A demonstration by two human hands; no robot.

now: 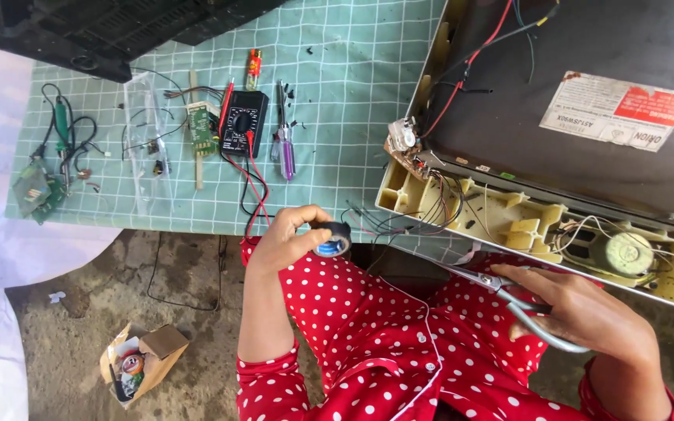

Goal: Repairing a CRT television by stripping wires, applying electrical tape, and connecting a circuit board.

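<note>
Hands: two in the head view, both the person's own, over a lap in red cloth with white dots. One roll of black tape (333, 238) sits in the left hand (290, 240), fingers curled shut around it, just off the near edge of the green grid mat (352, 93). The forearm rises bare from the red sleeve, wrist bent toward the mat. One pair of scissors (509, 300) lies in the right hand (579, 312), fingers closed through and over the grey handles, blades pointing far-left toward the open machine casing (524, 218). That casing holds one round grey motor part (627, 253) at its right end and a tangle of thin wires (431, 206) at its left.

On the mat, far from the hands: one black meter (243, 122) with red and black leads, one purple-handled screwdriver (287, 156), one small green circuit board (201, 129).

Near left on the ground stands one open cardboard box (143, 360) with small bits inside, too small to tell apart.
</note>
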